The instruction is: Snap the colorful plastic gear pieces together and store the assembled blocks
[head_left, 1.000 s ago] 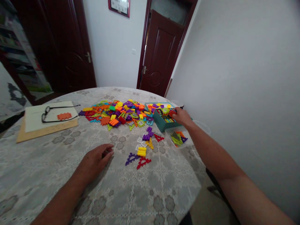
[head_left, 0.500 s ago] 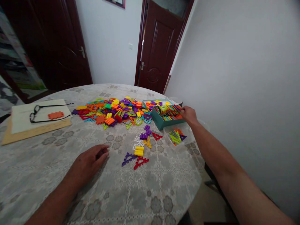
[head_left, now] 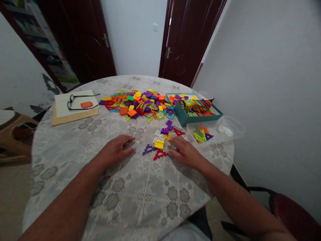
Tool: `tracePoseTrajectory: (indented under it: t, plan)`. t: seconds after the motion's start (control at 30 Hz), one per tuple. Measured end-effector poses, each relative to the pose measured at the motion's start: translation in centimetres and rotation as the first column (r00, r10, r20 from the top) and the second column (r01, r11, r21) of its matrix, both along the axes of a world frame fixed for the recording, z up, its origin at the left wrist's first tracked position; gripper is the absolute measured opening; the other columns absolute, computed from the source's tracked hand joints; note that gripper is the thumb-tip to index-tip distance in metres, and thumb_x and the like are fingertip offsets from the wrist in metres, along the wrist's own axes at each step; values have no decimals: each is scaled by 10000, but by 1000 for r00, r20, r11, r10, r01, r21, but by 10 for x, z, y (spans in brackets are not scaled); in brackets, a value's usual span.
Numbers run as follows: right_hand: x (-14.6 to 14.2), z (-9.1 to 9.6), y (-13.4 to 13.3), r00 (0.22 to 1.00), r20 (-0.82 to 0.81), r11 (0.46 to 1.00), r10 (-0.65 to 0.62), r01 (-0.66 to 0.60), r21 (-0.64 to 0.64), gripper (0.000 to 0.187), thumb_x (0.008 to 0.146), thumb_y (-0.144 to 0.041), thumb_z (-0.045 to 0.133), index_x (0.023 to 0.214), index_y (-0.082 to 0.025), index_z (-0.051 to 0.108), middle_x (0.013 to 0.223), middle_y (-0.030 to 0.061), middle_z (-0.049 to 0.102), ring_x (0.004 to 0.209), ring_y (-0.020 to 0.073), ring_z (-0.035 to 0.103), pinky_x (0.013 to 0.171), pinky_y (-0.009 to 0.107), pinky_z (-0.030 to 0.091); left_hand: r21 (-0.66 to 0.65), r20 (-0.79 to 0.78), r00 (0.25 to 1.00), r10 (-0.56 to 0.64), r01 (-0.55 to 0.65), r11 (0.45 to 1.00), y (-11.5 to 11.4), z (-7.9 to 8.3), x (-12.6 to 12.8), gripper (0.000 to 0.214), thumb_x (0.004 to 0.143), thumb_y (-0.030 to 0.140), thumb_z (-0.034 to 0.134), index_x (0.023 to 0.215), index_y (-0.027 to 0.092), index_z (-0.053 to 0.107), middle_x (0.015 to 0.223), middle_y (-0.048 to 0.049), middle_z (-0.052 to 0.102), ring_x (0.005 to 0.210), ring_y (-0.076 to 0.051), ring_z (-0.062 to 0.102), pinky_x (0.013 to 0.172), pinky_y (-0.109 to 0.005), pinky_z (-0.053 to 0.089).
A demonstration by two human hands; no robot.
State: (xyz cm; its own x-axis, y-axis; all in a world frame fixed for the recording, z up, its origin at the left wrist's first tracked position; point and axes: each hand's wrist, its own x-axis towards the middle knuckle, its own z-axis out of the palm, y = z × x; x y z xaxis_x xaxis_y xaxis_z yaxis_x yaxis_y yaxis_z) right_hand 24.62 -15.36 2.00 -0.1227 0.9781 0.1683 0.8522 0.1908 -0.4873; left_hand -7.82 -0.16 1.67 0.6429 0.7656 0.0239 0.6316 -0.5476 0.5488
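Observation:
My left hand (head_left: 115, 151) lies flat on the patterned tablecloth (head_left: 140, 197), fingers stretched out and holding nothing. My right hand (head_left: 184, 152) rests palm down just right of a small group of loose pieces, its fingertips close to a red triangle piece (head_left: 160, 154). Beside that lie a purple triangle piece (head_left: 148, 149), a yellow tube piece (head_left: 159, 144), white grid pieces (head_left: 157, 134) and purple pieces (head_left: 167, 129). Whether the right fingers touch a piece I cannot tell.
A big heap of coloured plastic pieces (head_left: 136, 104) covers the far middle of the round table. To its right stand a teal box (head_left: 198, 117) full of pieces and a clear plastic container (head_left: 215, 129). Glasses (head_left: 77, 100) lie on papers at the far left.
My right hand has drawn back from the teal box to the small group of pieces near me. The view has tilted down and shifted. The left hand stays flat on the cloth.

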Motion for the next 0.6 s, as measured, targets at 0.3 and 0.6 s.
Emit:
tracePoseTrajectory:
  t: [0.3, 0.6]
  plan:
    - [-29, 2, 30, 987, 159, 998, 34, -26, -50, 431, 966, -400, 674, 1354, -238, 580, 1451, 146, 539, 1240, 292, 604, 975, 409, 541, 91, -265, 962, -61, 88, 992, -8, 16, 34, 612, 821, 484, 763, 1366, 221, 670, 1285, -170, 681, 1119, -349, 676, 968, -444, 515]
    - [-34, -32, 56, 991, -104, 991, 82, -70, 111, 415, 942, -295, 663, 1340, -214, 577, 1327, 121, 628, 1205, 261, 607, 1019, 418, 517, 284, -61, 992, -111, 124, 951, -30, -10, 76, 411, 887, 420, 762, 1232, 216, 671, 1200, -121, 690, 1125, -306, 604, 994, -432, 471]
